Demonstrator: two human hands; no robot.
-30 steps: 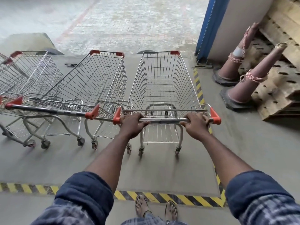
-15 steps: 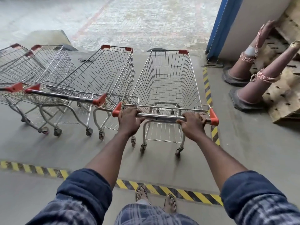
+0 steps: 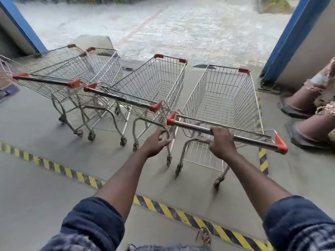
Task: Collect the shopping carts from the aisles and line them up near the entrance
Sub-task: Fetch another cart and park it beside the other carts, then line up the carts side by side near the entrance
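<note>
Grey concrete floor (image 3: 36,187) is seen just inside a wide doorway, with a paved yard (image 3: 181,29) beyond at twelve o'clock and a blue door frame (image 3: 290,38) at two o'clock. A wire shopping cart (image 3: 223,98) is stood at one o'clock, past the yellow-and-black hazard tape (image 3: 181,213), and its handle bar (image 3: 253,141) is gripped near the middle by the right hand (image 3: 222,142), whose fingers are curled over the steel tube. The left hand (image 3: 156,143) is held apart from the bar, just below its red end cap at eleven o'clock, with the fingers loosely spread and nothing in them. A neighbouring cart (image 3: 155,84) is parked just beside it at eleven o'clock, the two red handle ends nearly meeting, and two further carts (image 3: 76,69) are nested closely at ten o'clock. Worn traffic cones (image 3: 304,98) are leaned at three o'clock. The parking of this cart at the right end of the row is judged to be the step in hand, and nearly done. The next move is judged to call for a small one-handed correction so that the basket is squared with its neighbour, then a release and a return to the aisles. No brand, label or writing can be read on the carts; the handle and wire are blurred.
</note>
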